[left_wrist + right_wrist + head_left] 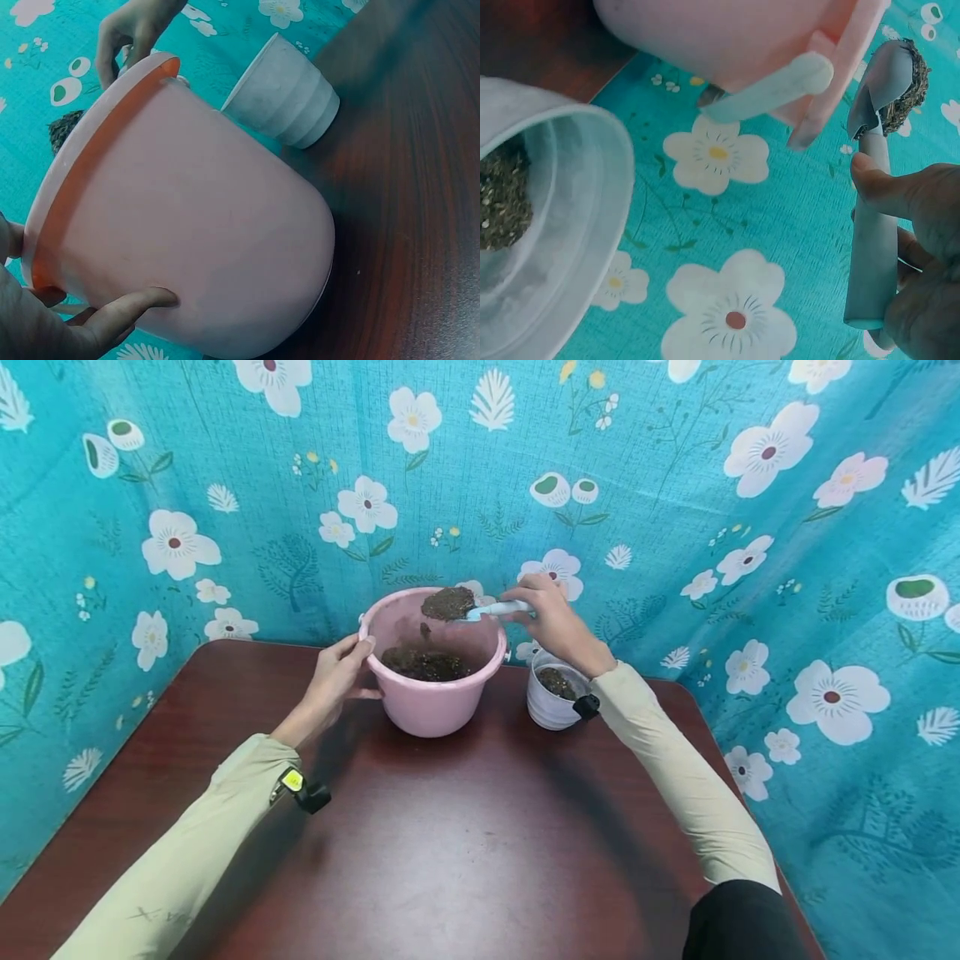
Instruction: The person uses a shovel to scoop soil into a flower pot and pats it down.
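Note:
My left hand (pixel 327 683) holds the pink bucket (pixel 431 708) by its left rim. In the left wrist view the thumb presses on the bucket's outer wall, while the other fingers are at the rim. Dark soil (pixel 426 665) lies in the bottom of the bucket. Over the bucket's far right rim, my right hand (pixel 557 620) grips the handle of a light blue hand trowel (pixel 875 247). Soil (pixel 448 603) is heaped on the trowel's blade, and a dark clump shows just below it, against the inner wall.
A whitish ribbed pot (pixel 547 708) with soil inside stands right of the bucket, under my right forearm. The bucket's pale handle (pixel 769 91) hangs at its side. Behind the dark wooden table (pixel 465 852) hangs a blue flowered curtain (pixel 465 468).

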`<state>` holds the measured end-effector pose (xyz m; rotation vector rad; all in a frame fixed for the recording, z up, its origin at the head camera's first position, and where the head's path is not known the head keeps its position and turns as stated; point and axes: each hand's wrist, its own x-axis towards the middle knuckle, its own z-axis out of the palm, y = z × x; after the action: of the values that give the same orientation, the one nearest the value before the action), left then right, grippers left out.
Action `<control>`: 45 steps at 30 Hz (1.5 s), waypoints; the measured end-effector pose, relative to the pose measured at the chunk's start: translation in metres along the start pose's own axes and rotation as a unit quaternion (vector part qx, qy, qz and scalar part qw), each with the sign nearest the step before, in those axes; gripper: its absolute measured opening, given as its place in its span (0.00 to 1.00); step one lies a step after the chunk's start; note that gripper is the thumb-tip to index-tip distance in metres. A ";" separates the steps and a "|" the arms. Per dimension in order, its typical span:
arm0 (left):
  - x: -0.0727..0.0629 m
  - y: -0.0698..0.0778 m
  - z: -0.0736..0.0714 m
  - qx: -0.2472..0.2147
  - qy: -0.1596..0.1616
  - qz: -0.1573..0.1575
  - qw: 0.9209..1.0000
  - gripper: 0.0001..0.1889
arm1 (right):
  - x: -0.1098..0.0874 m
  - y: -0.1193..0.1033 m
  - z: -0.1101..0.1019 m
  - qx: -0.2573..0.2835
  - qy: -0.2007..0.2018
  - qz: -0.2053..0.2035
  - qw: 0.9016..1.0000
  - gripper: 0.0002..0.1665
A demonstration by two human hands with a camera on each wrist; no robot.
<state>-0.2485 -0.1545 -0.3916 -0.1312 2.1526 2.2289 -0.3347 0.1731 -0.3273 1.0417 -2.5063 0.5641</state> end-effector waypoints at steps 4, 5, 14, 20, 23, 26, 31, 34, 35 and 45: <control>0.001 0.000 0.000 0.001 0.001 0.007 1.000 0.31 | -0.005 0.006 -0.006 -0.006 0.013 0.009 1.000 0.13; 0.001 0.001 0.000 0.001 0.000 0.007 1.000 0.31 | -0.007 0.008 -0.007 -0.010 0.016 0.011 1.000 0.13; 0.000 0.000 0.001 0.002 -0.001 0.002 1.000 0.31 | -0.029 0.024 -0.035 -0.034 0.047 0.026 0.998 0.11; 0.001 0.000 0.002 -0.001 -0.004 0.000 1.000 0.32 | -0.047 0.036 -0.062 -0.050 0.052 0.045 0.996 0.11; 0.000 0.000 0.002 0.000 -0.004 -0.001 1.000 0.32 | -0.058 0.042 -0.071 -0.056 0.052 0.057 0.995 0.11; -0.001 -0.001 0.001 0.002 -0.004 -0.002 1.000 0.32 | -0.070 0.050 -0.077 -0.065 0.053 0.064 0.994 0.12; 0.001 0.000 0.001 0.000 0.001 0.001 1.000 0.32 | -0.089 0.061 -0.084 -0.073 0.049 0.089 0.992 0.13; 0.002 0.000 0.002 -0.001 -0.001 0.000 1.000 0.31 | -0.102 0.070 -0.085 -0.067 0.044 0.103 0.991 0.12; 0.002 0.000 0.002 -0.001 -0.002 -0.001 1.000 0.32 | -0.107 0.073 -0.085 -0.065 0.042 0.107 0.991 0.12; 0.001 0.000 0.002 0.002 -0.007 0.002 1.000 0.32 | -0.145 0.110 -0.074 -0.117 0.021 0.084 0.989 0.13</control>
<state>-0.2496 -0.1524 -0.3917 -0.1117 2.1519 2.2216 -0.3064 0.3653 -0.3576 0.7311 -2.5625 0.3238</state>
